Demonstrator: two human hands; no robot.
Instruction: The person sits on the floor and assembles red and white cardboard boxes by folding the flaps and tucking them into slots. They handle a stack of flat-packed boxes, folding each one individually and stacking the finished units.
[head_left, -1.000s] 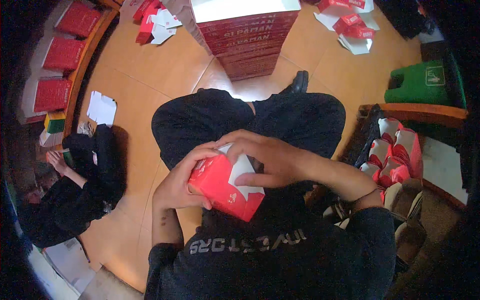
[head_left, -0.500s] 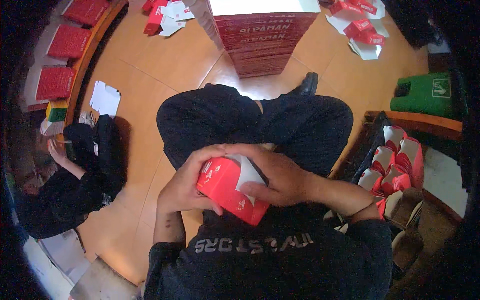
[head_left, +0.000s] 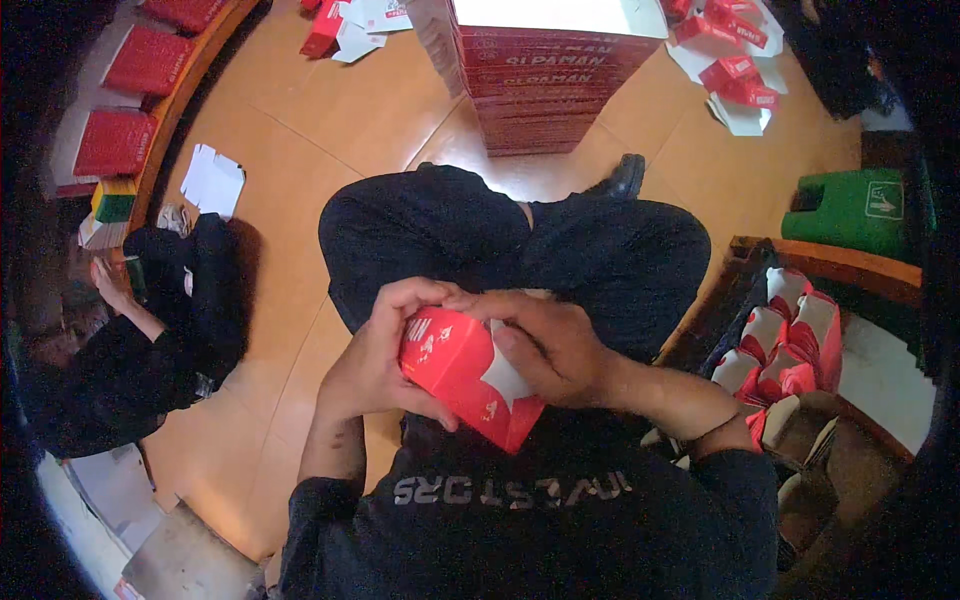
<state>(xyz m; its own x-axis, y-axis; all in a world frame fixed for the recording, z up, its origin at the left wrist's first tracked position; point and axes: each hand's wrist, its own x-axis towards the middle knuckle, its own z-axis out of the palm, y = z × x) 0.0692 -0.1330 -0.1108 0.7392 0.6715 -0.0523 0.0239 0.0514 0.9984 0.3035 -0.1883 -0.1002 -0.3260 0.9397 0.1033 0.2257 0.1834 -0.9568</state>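
A small red and white folding carton [head_left: 462, 375] is held tilted above my lap, its printed red sides facing up and towards me. My left hand [head_left: 375, 358] wraps its left end, fingers over the far edge and thumb along the near side. My right hand [head_left: 560, 350] lies over the carton's right end, with the thumb on a white flap and the fingers reaching across the far edge. The fingertips of both hands meet at that far edge. What the right fingers do underneath is hidden.
A tall stack of red cartons [head_left: 545, 95] stands ahead on the tiled floor. At right, formed red and white cartons [head_left: 775, 345] fill a container beside brown cardboard [head_left: 805, 435], below a green bin [head_left: 850, 210]. Another person [head_left: 150, 330] sits at left near a white sheet [head_left: 213, 180].
My right thumb has moved up along the white flap, and the right fingers have shifted at the far edge. The left hand keeps its hold. The whole view has shifted slightly.
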